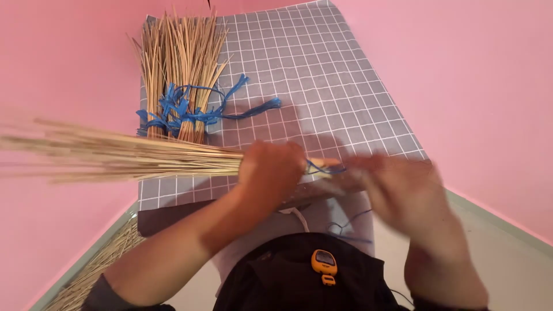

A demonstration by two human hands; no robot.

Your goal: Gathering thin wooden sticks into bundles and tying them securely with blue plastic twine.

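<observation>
In the head view, a bundle of thin straw-coloured sticks is gripped near its butt end by the left hand, whose fingers are curled tightly together around the stalks; the bundle runs out from the fist toward nine o'clock, fanning and blurring at the picture's left edge. At the fist's three o'clock side a short stub of the stalks is seen, with a blue string looped about it. The right hand is found just beside that stub, at three o'clock of the left hand; it is smeared by motion, so whether its fingers pinch the string or are spread cannot be told. Both hands are held over the near edge of a grey checked mat, which is laid on a pink surface. At eleven o'clock of the left hand, on the mat's far left corner, a pile of tied stick bundles is seen, with loose blue ties trailing from it toward three o'clock. More loose sticks are seen at seven o'clock, beneath the left forearm. A small orange device is clipped on the dark clothing at six o'clock.
</observation>
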